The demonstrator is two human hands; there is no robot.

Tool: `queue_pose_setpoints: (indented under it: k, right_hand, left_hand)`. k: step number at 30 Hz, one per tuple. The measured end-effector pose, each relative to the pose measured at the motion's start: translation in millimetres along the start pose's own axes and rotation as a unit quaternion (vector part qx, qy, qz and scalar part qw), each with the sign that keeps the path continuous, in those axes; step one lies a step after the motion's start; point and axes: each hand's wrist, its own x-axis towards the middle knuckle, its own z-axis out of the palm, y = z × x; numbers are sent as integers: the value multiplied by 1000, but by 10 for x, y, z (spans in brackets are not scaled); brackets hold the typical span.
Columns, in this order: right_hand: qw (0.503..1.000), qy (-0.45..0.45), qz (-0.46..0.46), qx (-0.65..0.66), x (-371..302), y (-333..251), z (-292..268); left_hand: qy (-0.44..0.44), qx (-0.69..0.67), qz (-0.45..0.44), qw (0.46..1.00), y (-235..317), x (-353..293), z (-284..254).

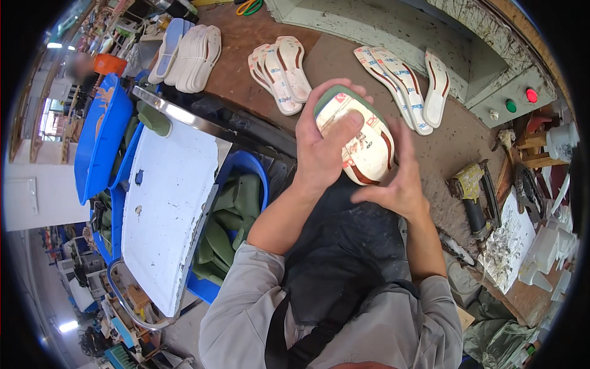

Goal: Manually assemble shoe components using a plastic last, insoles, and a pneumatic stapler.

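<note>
My left hand (322, 144) is closed around a green shoe last (324, 103), its thumb pressed flat on the white insole board (367, 147) that covers the last's bottom. The board carries coloured print and a red-brown strip along one edge. Around the other end curves my right hand (402, 187), thumb and fingers apart; whether it touches the piece I cannot tell. Both hands are raised over my dark apron. On the brown bench beyond lie small stacks of insole boards (294, 69), more insole boards (393, 80) and a separate insole board (437, 89).
At left, a white-topped stand (166, 184) with a metal rim adjoins a blue tub (261, 172) of green lasts (215, 243). A staple gun (472, 206), a hammer (505, 140) and white bottles (547, 246) lie at right. A grey machine housing (479, 67) borders the bench.
</note>
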Motion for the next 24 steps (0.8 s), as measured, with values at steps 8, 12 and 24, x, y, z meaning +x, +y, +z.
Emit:
queue_pose_setpoints:
  k: [8,12,24]
  right_hand:
    - [999,42,-28,-4,-20,7,141]
    - [998,38,-40,-12,-5,4,116]
    - [993,28,-85,-71,5,-44,109]
  left_hand:
    - [-68,-110,48,990,-98,-35,-52]
    - [-35,-58,20,997,-52,-66,-8]
    - [-32,-24,-2,999,-5,-128,-33]
